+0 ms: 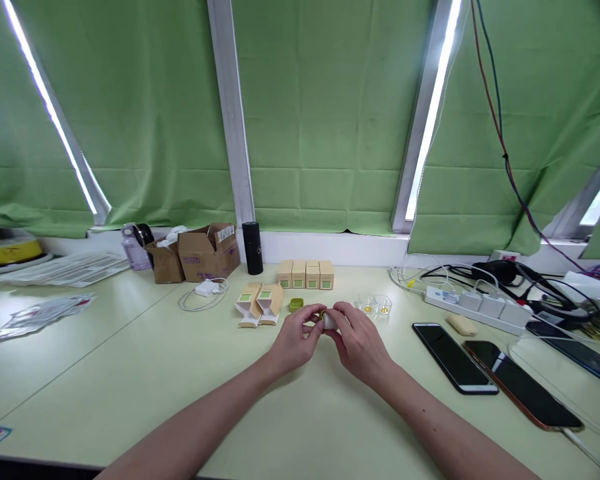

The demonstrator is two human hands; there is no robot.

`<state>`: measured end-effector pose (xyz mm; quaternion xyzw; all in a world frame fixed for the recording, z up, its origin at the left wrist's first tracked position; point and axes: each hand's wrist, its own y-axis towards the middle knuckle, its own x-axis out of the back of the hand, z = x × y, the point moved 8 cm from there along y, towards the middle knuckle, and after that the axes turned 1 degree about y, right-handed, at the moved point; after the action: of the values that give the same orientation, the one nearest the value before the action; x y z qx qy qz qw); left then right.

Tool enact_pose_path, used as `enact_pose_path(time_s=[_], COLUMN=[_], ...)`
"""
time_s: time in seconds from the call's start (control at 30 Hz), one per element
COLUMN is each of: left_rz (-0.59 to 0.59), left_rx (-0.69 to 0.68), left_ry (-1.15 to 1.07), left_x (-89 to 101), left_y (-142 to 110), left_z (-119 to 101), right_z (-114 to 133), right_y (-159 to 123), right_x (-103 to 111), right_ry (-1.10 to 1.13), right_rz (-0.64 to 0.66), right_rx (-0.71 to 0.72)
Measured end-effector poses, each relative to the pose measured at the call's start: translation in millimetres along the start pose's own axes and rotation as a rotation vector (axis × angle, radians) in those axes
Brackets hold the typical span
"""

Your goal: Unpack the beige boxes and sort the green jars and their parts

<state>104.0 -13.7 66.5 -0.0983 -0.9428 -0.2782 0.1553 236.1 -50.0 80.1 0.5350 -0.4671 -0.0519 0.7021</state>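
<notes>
In front of me, my left hand (296, 340) and my right hand (359, 341) meet with their fingertips closed around a small white object (329, 322). A bit of green shows at its left side, by the left fingertips; its exact kind I cannot make out. Just beyond my left hand sits a small green square container (297, 305). Two clear cups (383, 306) with yellow at the bottom stand to the right of my fingers. Two opened cardboard boxes (269, 304) lie left of the green container, and several closed small boxes (313, 275) stand in a row behind.
A black cylinder (253, 248) and brown cartons (207, 253) stand at the back left, near a white charger with cable (207, 288). On the right lie phones (455, 358), a power strip (480, 308) and tangled cables. Flat plastic packets (43, 317) lie far left.
</notes>
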Motion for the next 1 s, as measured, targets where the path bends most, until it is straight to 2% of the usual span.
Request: enact_pose_path(time_s=[0.3, 0.67, 0.83, 1.0], left_rz=[-0.016, 0.028, 0.036, 0.012], left_rx=[-0.031, 0.063, 0.081, 0.122], left_ry=[0.083, -0.085, -0.088, -0.167], left_x=[0.3, -6.7, -7.2, -5.0], left_y=[2.4, 6.4, 7.4, 8.6], left_z=[1.9, -2.4, -1.6, 8.9], right_z=[3.8, 9.7, 9.9, 2.3], right_y=[1.3, -0.6, 1.9, 1.2], right_x=[-2.9, -11.2, -10.3, -10.0], right_ry=[-0.04, -0.108, -0.074, 0.016], right_rz=[0.028, -0.034, -0.034, -0.013], right_rx=[0.018, 0.03, 0.006, -0.034])
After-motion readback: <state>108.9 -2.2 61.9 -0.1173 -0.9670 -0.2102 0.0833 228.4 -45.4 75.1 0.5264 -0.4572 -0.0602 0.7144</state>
